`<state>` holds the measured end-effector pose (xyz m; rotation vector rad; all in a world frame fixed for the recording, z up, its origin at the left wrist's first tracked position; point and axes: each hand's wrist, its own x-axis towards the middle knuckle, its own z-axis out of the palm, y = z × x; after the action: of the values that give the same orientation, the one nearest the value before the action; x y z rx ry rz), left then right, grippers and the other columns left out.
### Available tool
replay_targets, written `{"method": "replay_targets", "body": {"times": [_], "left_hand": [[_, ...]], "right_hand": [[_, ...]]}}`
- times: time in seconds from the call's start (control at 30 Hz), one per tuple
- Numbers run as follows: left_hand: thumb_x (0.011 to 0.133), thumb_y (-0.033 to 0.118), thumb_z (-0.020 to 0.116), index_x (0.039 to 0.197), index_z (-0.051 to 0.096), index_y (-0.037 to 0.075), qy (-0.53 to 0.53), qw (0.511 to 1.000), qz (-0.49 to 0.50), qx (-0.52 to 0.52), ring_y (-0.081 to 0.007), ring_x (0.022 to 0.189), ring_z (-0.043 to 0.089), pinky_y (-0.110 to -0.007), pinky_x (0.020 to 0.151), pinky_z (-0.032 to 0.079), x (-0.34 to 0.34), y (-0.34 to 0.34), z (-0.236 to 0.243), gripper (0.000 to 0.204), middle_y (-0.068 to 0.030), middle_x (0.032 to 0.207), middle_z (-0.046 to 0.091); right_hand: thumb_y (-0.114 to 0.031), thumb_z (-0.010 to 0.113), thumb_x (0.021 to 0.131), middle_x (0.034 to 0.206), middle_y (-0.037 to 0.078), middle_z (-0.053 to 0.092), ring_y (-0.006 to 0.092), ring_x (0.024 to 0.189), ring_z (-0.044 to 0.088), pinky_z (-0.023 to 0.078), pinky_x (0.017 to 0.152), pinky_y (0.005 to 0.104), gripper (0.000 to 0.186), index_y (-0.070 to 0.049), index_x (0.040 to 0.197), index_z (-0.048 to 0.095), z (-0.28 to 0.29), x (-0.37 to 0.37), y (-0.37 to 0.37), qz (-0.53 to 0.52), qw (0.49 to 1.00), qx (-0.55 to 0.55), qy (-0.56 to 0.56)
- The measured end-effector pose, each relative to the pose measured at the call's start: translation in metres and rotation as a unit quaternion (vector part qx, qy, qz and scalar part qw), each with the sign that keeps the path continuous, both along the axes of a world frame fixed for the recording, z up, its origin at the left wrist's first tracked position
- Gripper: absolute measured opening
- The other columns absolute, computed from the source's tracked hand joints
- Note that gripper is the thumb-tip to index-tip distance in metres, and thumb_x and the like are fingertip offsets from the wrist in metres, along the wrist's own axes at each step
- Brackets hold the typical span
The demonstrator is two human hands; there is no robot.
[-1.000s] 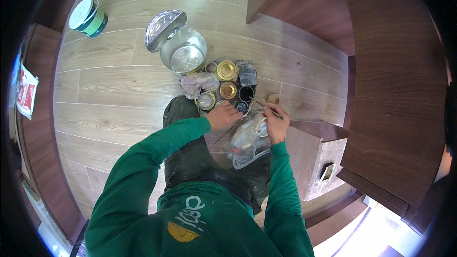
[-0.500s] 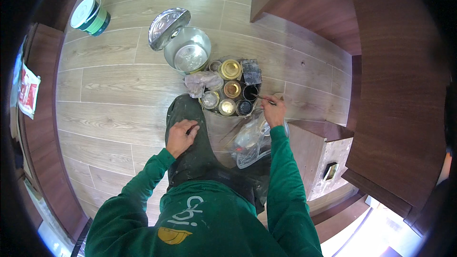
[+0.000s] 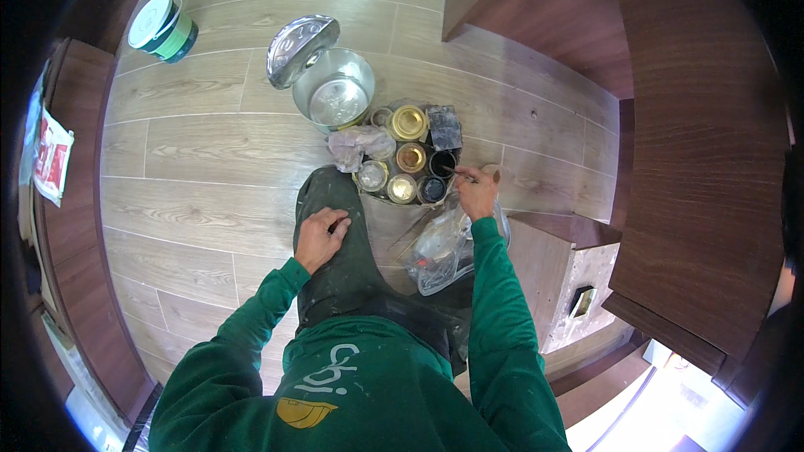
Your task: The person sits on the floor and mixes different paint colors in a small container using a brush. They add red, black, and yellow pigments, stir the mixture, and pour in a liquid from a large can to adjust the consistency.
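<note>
My right hand (image 3: 479, 192) is closed around a slim paintbrush (image 3: 451, 170), whose tip reaches into a jar of dark liquid (image 3: 441, 164). My left hand (image 3: 322, 239) rests on my left thigh with its fingers loosely bent and nothing visible in it. Several small jars stand close together in front of me: a brown one (image 3: 410, 157), a pale yellow one (image 3: 402, 189), a larger golden one (image 3: 408, 123) and a grey-blue one (image 3: 432, 190). A crumpled pale cloth (image 3: 360, 147) lies against their left side, and a dark grey block or pad (image 3: 445, 128) sits at the far right corner.
Beyond the jars stands an open metal can (image 3: 356, 75) with its lid bent up. A clear plastic bag (image 3: 441, 255) lies by my right forearm. A lidded green-and-white bucket (image 3: 163, 29) is at the far left. Brown wooden furniture (image 3: 703, 159) borders the right, beside a box-like wooden piece (image 3: 536, 272).
My right hand has moved slightly toward the jars, and the brush reaches deeper into the dark jar. The left hand stays on the thigh. The view has shifted slightly.
</note>
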<state>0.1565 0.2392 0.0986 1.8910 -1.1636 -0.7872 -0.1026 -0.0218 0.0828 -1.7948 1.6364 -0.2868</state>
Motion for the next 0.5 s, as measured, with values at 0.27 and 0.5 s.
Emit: {"method": "replay_targets", "body": {"times": [0.27,0.5], "left_hand": [[0.093,0.012,0.075,0.107,0.076,0.0,0.014,1.0,0.004,0.007,-0.0278,0.076,0.069,-0.037,0.07,0.055,0.0,0.0,-0.005,0.018,-0.0155,0.092,0.071],[0.093,0.013,0.075,0.108,0.076,0.0,0.019,1.0,0.006,0.014,-0.0282,0.079,0.07,-0.037,0.072,0.056,0.0,-0.001,-0.003,0.02,-0.0157,0.093,0.072]], "right_hand": [[-0.022,0.071,0.083,0.109,0.023,0.077,0.0402,0.105,0.073,0.055,0.099,0.0444,0.031,-0.014,0.11,0.083,0.005,0.005,0.001,0.017,1.0,-0.004,0.026],[-0.022,0.07,0.085,0.11,0.023,0.076,0.0402,0.107,0.072,0.055,0.1,0.0453,0.03,-0.015,0.111,0.083,0.008,0.008,0.002,0.035,0.999,0.0,0.035]]}}
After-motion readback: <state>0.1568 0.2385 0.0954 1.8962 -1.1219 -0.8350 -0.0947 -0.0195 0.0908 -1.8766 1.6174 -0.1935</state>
